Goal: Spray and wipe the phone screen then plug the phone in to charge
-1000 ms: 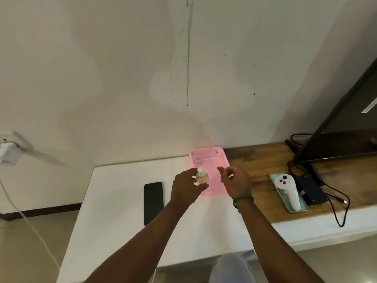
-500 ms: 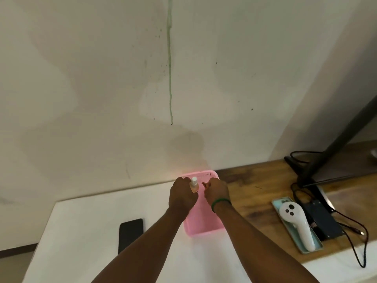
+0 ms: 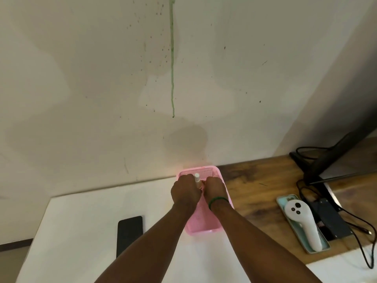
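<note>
A small spray bottle with a white top stands upright in my left hand, over the far end of a pink plastic basket. My right hand is curled right beside the bottle, fingertips against it; what those fingers hold is hidden. A black phone lies flat, screen dark, on the white table, left of my left forearm and apart from both hands. No cloth or charging plug is in view.
To the right is a wooden surface with a white handheld device lying on a teal tray. A black box, cables and a screen's stand sit further right. The wall is directly behind the basket.
Both hands moved forward with the bottle, from above the basket's near end to its far end, and drew together. The view shifted so the wall socket at left left the frame.
</note>
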